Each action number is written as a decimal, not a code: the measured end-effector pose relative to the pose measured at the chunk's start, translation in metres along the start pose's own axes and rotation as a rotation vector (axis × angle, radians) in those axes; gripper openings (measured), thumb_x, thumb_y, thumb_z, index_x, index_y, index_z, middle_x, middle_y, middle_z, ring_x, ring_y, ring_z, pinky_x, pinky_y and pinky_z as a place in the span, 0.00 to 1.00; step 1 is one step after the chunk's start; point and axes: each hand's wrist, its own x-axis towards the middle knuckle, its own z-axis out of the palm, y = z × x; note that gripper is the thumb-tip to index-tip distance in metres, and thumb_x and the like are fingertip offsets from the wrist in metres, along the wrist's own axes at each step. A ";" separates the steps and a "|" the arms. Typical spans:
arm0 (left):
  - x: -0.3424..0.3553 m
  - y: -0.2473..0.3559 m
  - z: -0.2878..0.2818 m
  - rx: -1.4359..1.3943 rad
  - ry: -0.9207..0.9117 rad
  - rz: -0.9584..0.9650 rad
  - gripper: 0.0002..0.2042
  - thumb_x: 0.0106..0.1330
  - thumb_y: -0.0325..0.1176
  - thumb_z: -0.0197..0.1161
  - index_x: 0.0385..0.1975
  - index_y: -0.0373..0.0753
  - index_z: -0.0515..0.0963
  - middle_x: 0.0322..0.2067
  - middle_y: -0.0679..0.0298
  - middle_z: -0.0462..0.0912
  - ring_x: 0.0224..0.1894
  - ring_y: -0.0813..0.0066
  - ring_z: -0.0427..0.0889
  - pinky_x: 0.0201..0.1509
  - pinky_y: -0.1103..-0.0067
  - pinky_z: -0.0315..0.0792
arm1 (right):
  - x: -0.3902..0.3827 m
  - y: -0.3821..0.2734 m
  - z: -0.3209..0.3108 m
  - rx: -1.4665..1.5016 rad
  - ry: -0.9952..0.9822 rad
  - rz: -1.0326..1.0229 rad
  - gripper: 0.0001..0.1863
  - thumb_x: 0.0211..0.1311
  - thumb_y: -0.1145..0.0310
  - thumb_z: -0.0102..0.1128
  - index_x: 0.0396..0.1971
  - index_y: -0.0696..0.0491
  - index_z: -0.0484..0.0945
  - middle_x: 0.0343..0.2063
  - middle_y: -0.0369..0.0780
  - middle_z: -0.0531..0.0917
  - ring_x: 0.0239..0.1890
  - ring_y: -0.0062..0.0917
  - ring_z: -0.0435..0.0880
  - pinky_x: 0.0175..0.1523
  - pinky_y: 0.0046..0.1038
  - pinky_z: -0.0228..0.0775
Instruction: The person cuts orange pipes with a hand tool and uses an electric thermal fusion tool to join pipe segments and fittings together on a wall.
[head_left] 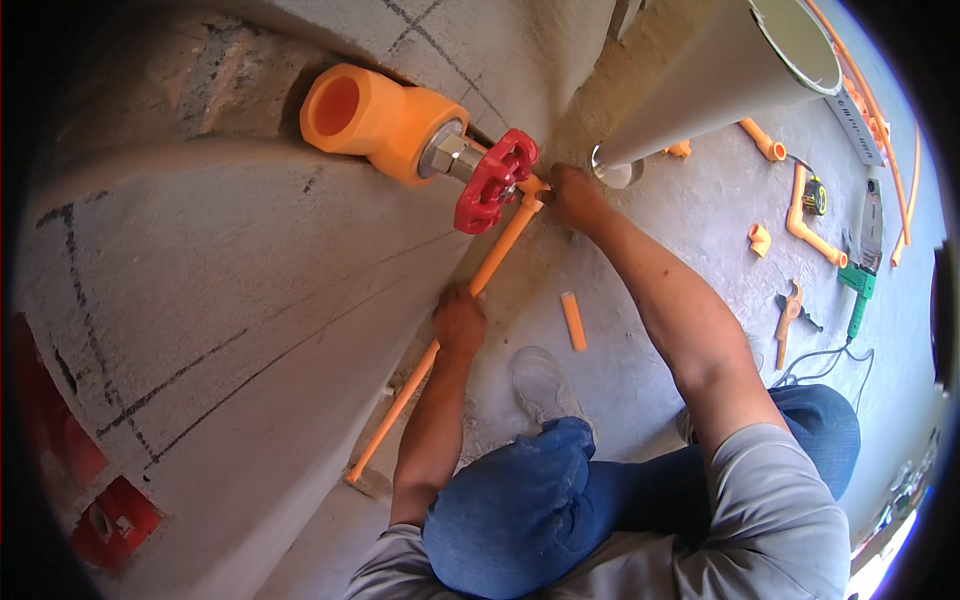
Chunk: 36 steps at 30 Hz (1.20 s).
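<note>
A long orange plastic pipe (pixel 505 245) runs slantwise along the foot of the wall. My left hand (pixel 460 320) is closed round it partway along its length. At the pipe's far end sits an orange fitting (pixel 533 192), and my right hand (pixel 575 198) is closed on it, its fingertips partly hidden. Just left of that hand, nearer the camera, an orange valve body (pixel 395 125) with a metal stem and a red handwheel (pixel 497 182) juts from a groove in the wall. The handwheel overlaps the view of the pipe's far end.
A thick grey-white pipe (pixel 710 85) stands right of my right hand. On the floor lie a short orange pipe piece (pixel 573 321), an orange elbow (pixel 759 240), a tape measure (pixel 815 195), a pipe cutter (pixel 790 318) and a green-handled pipe welder (pixel 857 283) with its cord.
</note>
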 end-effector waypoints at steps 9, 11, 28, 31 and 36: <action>0.000 0.006 0.000 -0.031 -0.011 -0.018 0.17 0.71 0.46 0.60 0.44 0.37 0.76 0.42 0.54 0.81 0.48 0.53 0.81 0.47 0.60 0.79 | 0.000 0.003 0.003 -0.042 0.075 -0.042 0.14 0.61 0.62 0.65 0.43 0.54 0.86 0.42 0.47 0.83 0.47 0.45 0.82 0.54 0.41 0.73; -0.001 0.002 0.001 0.027 -0.009 -0.045 0.18 0.71 0.47 0.59 0.45 0.37 0.76 0.43 0.55 0.81 0.50 0.54 0.81 0.49 0.60 0.78 | -0.003 -0.006 -0.002 -0.039 0.044 -0.049 0.15 0.63 0.61 0.65 0.44 0.54 0.85 0.43 0.47 0.82 0.50 0.45 0.81 0.56 0.42 0.73; -0.063 0.118 -0.088 -0.620 -0.548 0.214 0.18 0.70 0.41 0.62 0.51 0.34 0.78 0.43 0.50 0.84 0.47 0.55 0.83 0.53 0.66 0.75 | -0.077 0.010 -0.047 0.049 0.152 -0.172 0.20 0.64 0.66 0.57 0.55 0.56 0.79 0.41 0.55 0.85 0.47 0.51 0.83 0.53 0.44 0.75; -0.088 0.093 -0.106 -0.694 -0.659 0.207 0.15 0.69 0.41 0.63 0.46 0.35 0.80 0.39 0.55 0.85 0.43 0.63 0.83 0.51 0.69 0.75 | -0.088 -0.019 -0.071 -0.153 -0.317 -0.071 0.23 0.63 0.64 0.58 0.58 0.55 0.77 0.44 0.54 0.84 0.50 0.49 0.82 0.55 0.43 0.74; -0.152 0.079 -0.230 -0.841 0.017 -0.192 0.11 0.68 0.37 0.66 0.34 0.34 0.81 0.30 0.62 0.84 0.35 0.76 0.80 0.41 0.76 0.73 | -0.118 -0.047 -0.151 -0.317 -0.505 -0.242 0.18 0.60 0.62 0.63 0.45 0.58 0.82 0.45 0.49 0.85 0.51 0.46 0.83 0.56 0.43 0.76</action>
